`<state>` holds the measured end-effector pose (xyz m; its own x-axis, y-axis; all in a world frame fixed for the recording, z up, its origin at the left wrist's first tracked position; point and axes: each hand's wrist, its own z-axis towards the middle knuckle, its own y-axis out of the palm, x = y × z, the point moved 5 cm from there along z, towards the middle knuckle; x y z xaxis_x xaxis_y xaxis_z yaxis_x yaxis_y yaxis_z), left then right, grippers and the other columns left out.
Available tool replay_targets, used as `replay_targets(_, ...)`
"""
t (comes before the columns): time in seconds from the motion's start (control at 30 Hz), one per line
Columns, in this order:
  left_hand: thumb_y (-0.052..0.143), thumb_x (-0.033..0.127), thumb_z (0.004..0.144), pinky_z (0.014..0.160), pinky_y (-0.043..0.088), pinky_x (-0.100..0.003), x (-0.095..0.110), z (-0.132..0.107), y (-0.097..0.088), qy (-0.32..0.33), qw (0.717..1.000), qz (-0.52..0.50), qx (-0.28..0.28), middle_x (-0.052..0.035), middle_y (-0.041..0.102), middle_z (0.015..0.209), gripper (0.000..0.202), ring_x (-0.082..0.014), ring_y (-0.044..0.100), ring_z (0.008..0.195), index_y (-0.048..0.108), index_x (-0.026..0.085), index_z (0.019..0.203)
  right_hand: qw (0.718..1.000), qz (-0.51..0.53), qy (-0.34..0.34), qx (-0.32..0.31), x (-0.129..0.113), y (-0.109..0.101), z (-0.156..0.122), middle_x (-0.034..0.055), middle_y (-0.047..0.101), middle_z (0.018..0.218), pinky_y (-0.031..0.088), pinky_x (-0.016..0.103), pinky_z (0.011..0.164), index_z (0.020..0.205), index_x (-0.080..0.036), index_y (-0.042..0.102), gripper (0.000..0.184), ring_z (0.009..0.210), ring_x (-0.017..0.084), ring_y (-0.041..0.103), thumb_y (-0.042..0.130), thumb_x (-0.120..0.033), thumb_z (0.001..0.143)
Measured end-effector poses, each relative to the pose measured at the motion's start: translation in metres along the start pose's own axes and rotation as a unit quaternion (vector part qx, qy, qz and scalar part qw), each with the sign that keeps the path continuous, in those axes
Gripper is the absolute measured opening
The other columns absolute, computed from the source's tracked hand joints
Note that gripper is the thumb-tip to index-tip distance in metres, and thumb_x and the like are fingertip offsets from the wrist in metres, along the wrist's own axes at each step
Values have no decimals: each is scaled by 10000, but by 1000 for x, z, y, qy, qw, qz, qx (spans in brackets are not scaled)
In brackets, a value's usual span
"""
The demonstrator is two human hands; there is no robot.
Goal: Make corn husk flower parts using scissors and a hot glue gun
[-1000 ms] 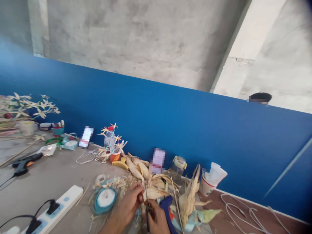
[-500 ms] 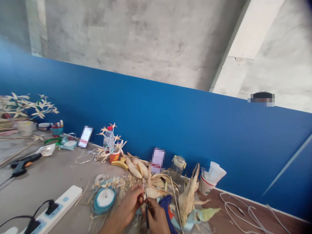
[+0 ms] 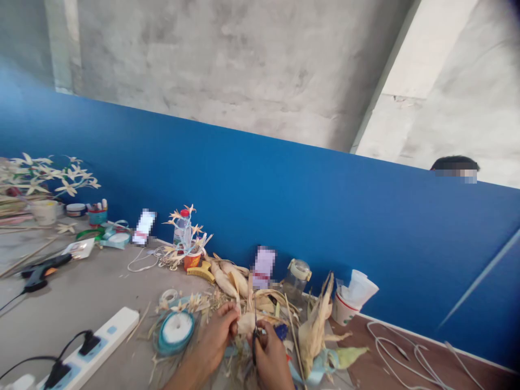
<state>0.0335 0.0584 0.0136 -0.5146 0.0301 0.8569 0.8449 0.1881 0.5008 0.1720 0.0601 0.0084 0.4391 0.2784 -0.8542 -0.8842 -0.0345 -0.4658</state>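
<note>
At the bottom centre of the head view my left hand [image 3: 217,337] pinches a pale dried corn husk strip [image 3: 246,322]. My right hand [image 3: 271,358] is closed round the handles of small dark scissors [image 3: 254,336], whose blades point up beside the husk. Both hands hover over a heap of dried corn husks [image 3: 252,300] on the table. A teal ribbon spool [image 3: 175,329] lies just left of my left hand. A blue glue gun [image 3: 281,331] shows partly behind my right hand.
A white power strip [image 3: 91,346] with black plugs lies at lower left; a black glue gun [image 3: 38,271] further left. Husk flowers [image 3: 44,176], cups, a bottle [image 3: 181,227], a glass jar [image 3: 296,279] and a paper cup [image 3: 344,310] line the blue partition [image 3: 309,216]. White cables [image 3: 406,349] lie right. A person's head shows behind the partition.
My right hand with the scissors has shifted slightly right and up, now covering most of the blue glue gun. The head behind the partition moved right.
</note>
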Motion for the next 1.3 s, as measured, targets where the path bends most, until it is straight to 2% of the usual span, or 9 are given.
replay_targets(0.1, 708, 366, 592, 463, 253, -218, -1, 1, -4, 10, 1000, 13, 16, 66, 524, 533, 248, -72, 383, 427, 543, 186, 635, 997, -76, 19, -4, -2, -7, 2, -3, 619, 527, 370, 250, 498, 933, -191, 620, 225, 518, 204, 600, 525, -323, 778)
replay_targets(0.2, 719, 430, 604, 474, 276, -220, 0, 0, -3, 8, 1000, 14, 6, 33, 594, 614, 310, -69, 401, 441, 552, 175, 659, 991, -117, 49, -28, -5, -13, 3, -2, 627, 555, 356, 246, 520, 985, -185, 611, 243, 558, 206, 614, 545, -255, 762)
replay_targets(0.37, 745, 434, 595, 472, 272, -211, 1, -1, -3, 10, 1000, 11, -2, 50, 559, 575, 339, -61, 401, 438, 547, 167, 664, 983, -158, 68, -68, -10, -21, 5, 21, 664, 632, 362, 245, 549, 1025, -168, 615, 289, 624, 213, 635, 557, -209, 744)
replay_targets(0.53, 714, 346, 605, 476, 281, -206, -2, 1, -5, 16, 999, 28, 5, 35, 602, 626, 269, -61, 424, 451, 561, 164, 731, 978, -187, 33, -86, -18, -27, 6, 98, 730, 791, 414, 266, 644, 984, -171, 662, 246, 750, 233, 674, 534, -208, 778)
replay_targets(0.7, 683, 348, 628, 472, 299, -207, 3, 0, -4, 34, 995, 94, 14, 18, 623, 654, 263, -71, 438, 456, 569, 169, 782, 958, -271, -2, -95, -27, -31, 1, 174, 729, 846, 443, 314, 690, 983, -154, 674, 256, 851, 292, 684, 481, -198, 821)
replay_targets(0.9, 700, 442, 602, 460, 308, -231, 10, 3, -2, 76, 987, 139, -3, 22, 604, 604, 323, -86, 411, 427, 590, 175, 749, 923, -355, 20, -147, -38, -33, -5, 174, 725, 913, 475, 345, 697, 1093, -161, 613, 310, 875, 309, 690, 433, -216, 846)
replay_targets(1.03, 661, 473, 651, 478, 306, -235, 5, 8, -10, 80, 984, 157, 19, 34, 550, 549, 312, -93, 409, 441, 572, 175, 654, 917, -366, 21, -155, -43, -34, -5, 178, 724, 920, 478, 353, 699, 1076, -158, 614, 297, 891, 323, 686, 462, -231, 831)
replay_targets(1.17, 624, 484, 679, 496, 315, -245, 1, 12, -20, 78, 983, 158, 46, 40, 549, 553, 303, -108, 417, 453, 568, 187, 687, 916, -377, 18, -138, -41, -34, -2, 176, 727, 894, 465, 340, 671, 1093, -155, 605, 296, 859, 314, 693, 436, -228, 861)
replay_targets(1.3, 590, 404, 706, 511, 306, -244, 2, 10, -20, 73, 979, 183, 52, 55, 520, 525, 216, -113, 422, 465, 578, 188, 713, 915, -380, 7, -132, -37, -30, 1, 151, 732, 846, 431, 297, 627, 1031, -167, 623, 273, 809, 281, 701, 390, -177, 889)
